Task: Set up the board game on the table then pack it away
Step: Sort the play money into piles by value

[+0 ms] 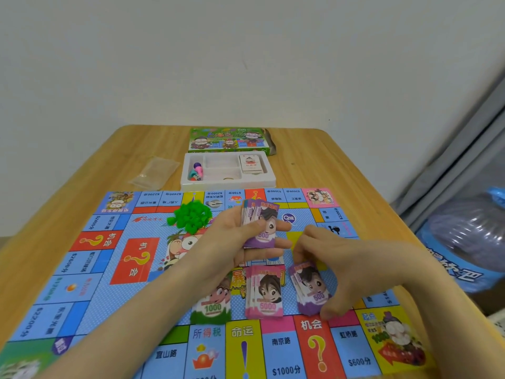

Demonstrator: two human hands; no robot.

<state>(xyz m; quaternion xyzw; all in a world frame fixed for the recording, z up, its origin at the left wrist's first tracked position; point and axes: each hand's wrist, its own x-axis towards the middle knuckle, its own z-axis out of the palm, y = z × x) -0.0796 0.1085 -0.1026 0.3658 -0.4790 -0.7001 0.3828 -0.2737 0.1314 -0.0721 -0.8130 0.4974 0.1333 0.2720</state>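
Fingers (282,227) of the left hand (235,236) are curled round a fanned wad of purple notes (261,222), held up over the board (103,305), likely so each value can be read. The right hand (344,272) arches over the purple 500 pile (310,292), fingertips at its far end and thumb at its near edge, apparently gripping it to square it. It lies in a row beside the pink 5000 pile (265,295) and the green 1000 pile (211,305), sorted by value.
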